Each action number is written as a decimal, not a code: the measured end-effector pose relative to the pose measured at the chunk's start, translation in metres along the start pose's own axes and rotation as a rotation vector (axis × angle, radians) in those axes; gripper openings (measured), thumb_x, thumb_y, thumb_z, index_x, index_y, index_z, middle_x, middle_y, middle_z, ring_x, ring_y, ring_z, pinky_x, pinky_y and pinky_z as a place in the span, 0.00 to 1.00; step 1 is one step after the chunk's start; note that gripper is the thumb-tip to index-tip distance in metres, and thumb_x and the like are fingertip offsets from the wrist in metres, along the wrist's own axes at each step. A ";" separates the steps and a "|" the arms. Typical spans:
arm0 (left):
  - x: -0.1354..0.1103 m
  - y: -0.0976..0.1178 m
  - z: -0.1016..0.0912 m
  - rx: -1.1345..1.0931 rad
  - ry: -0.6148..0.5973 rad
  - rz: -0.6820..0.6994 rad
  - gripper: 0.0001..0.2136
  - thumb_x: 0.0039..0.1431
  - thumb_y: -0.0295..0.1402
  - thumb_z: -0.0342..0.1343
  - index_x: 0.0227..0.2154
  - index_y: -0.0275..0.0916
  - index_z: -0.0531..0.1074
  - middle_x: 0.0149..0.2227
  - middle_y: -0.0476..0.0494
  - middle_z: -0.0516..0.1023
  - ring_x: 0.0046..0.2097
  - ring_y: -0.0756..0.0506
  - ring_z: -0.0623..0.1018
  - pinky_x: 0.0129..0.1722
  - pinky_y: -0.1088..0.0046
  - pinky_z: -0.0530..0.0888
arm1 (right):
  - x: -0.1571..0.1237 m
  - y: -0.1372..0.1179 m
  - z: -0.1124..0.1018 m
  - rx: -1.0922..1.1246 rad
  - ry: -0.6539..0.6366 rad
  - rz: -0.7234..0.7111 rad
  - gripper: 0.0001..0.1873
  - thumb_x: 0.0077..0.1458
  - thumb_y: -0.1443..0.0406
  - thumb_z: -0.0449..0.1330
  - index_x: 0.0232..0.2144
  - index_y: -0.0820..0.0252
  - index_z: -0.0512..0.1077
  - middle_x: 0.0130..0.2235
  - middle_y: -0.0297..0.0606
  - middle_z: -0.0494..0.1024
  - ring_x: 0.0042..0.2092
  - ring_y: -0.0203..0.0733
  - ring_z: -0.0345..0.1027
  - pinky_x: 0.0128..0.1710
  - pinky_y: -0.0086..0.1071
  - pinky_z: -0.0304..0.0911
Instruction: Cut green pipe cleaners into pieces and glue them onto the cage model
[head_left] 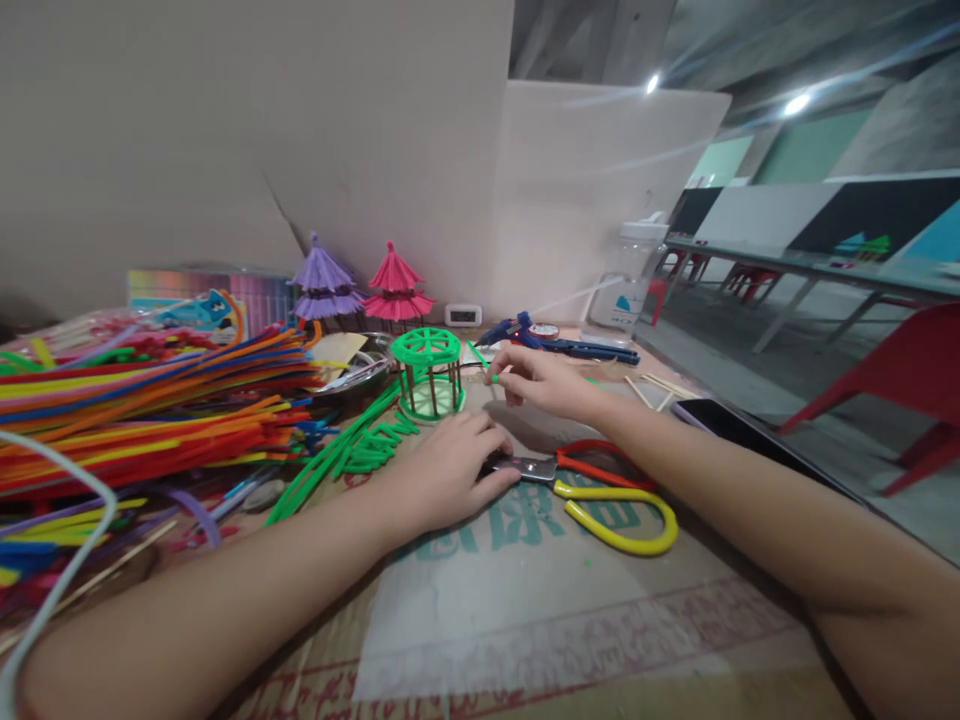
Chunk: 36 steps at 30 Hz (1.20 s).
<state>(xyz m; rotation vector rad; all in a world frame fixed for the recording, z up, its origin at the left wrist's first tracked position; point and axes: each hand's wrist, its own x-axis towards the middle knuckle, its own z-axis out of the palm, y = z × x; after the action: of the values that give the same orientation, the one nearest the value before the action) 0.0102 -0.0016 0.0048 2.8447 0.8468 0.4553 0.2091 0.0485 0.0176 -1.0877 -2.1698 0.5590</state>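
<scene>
My left hand [461,465] lies low over the cardboard, its thumb and curled fingers around the blade end of a pair of scissors [536,467]. The blade tips are hidden under that hand; one red and one yellow handle point right. Slightly farther back, my right hand [541,382] pinches a short green pipe cleaner [478,354] between thumb and fingers. Left of it stands a small green round frame [427,347] with brown stick posts between a spoked top and a ring base. Cut green pipe cleaner pieces [371,448] lie beside my left hand.
Bundles of coloured pipe cleaners [150,390] fill the left side. Behind are a purple umbrella-roofed model [324,280], a pink one [394,285], a small digital clock [463,315] and a blue glue gun [514,330]. A clear bottle [622,285] and a phone [750,435] are right.
</scene>
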 end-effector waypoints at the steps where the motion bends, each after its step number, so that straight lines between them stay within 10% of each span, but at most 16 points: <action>1: 0.000 0.000 0.000 0.001 -0.002 0.000 0.13 0.65 0.43 0.48 0.39 0.41 0.72 0.41 0.43 0.73 0.45 0.41 0.71 0.44 0.61 0.69 | 0.000 0.000 -0.001 0.057 -0.013 0.025 0.06 0.59 0.69 0.50 0.37 0.61 0.67 0.27 0.31 0.71 0.29 0.35 0.69 0.33 0.29 0.64; 18: 0.000 0.000 0.000 0.030 -0.018 -0.014 0.14 0.65 0.45 0.47 0.40 0.41 0.72 0.41 0.43 0.72 0.46 0.40 0.71 0.45 0.61 0.69 | 0.001 0.005 -0.006 -0.007 -0.130 -0.013 0.12 0.60 0.63 0.55 0.40 0.60 0.77 0.33 0.36 0.80 0.35 0.38 0.73 0.37 0.31 0.66; 23: 0.000 0.001 0.000 0.019 -0.034 -0.030 0.15 0.65 0.45 0.46 0.39 0.41 0.72 0.40 0.42 0.72 0.45 0.40 0.71 0.44 0.61 0.70 | 0.004 0.005 -0.015 -0.175 0.014 -0.136 0.11 0.59 0.62 0.57 0.39 0.58 0.79 0.43 0.41 0.76 0.40 0.40 0.71 0.40 0.33 0.64; 29: 0.000 -0.001 0.001 0.013 -0.015 -0.026 0.15 0.64 0.45 0.47 0.41 0.41 0.72 0.43 0.41 0.72 0.48 0.40 0.71 0.46 0.60 0.70 | -0.004 -0.008 -0.020 -0.203 -0.391 -0.044 0.24 0.53 0.67 0.60 0.53 0.56 0.68 0.39 0.36 0.77 0.38 0.40 0.70 0.35 0.30 0.62; 36: -0.001 -0.002 0.002 0.032 -0.017 -0.043 0.15 0.64 0.45 0.47 0.41 0.40 0.72 0.44 0.40 0.72 0.47 0.40 0.71 0.44 0.61 0.71 | -0.006 -0.007 -0.010 -0.467 -0.324 0.001 0.13 0.50 0.61 0.61 0.39 0.59 0.70 0.36 0.39 0.76 0.34 0.41 0.66 0.30 0.30 0.54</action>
<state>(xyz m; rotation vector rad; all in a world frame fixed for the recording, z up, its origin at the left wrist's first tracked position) 0.0092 -0.0004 0.0025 2.8490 0.9192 0.4154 0.2150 0.0403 0.0265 -1.3083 -2.6697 0.2402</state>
